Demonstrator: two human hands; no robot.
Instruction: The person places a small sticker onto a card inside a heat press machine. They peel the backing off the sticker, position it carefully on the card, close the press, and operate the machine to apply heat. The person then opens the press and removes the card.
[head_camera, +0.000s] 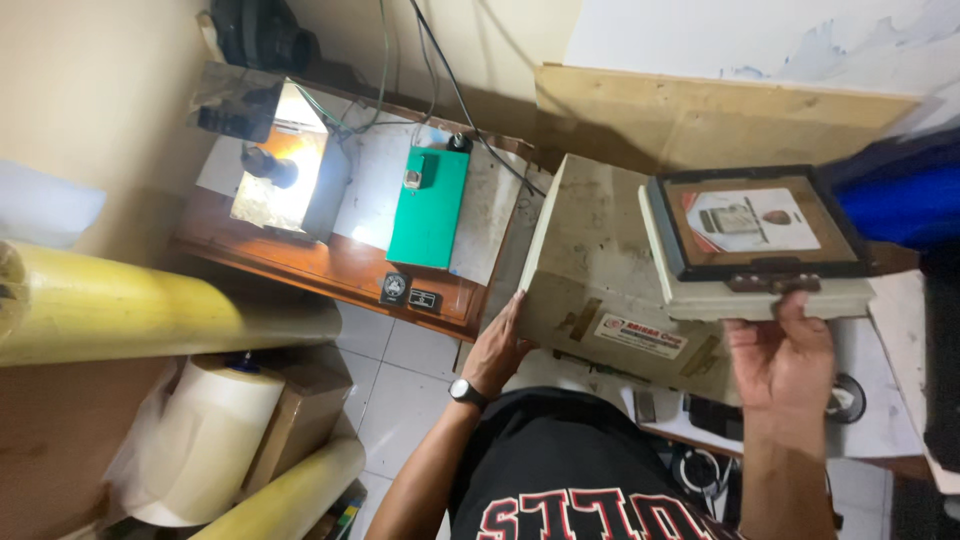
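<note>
The left hand (497, 345) lay flat, fingers extended and unclenched, against the lower left edge of a cream machine housing (590, 270). The right hand (785, 360) gripped the front edge of a cream-sided block (760, 297), thumb up over its dark latch (772, 283); the remaining fingers were hidden beneath. Directly above that thumb, the block's black frame (755, 222) held a brown pad with a printed card (751, 220). Left of the left hand's fingers stood a wooden table (330, 268) carrying a green box (430, 207) and a lit lamp unit (280, 170). Yellow rolls (150, 310) lay farther left, over white floor tiles (400, 390).
</note>
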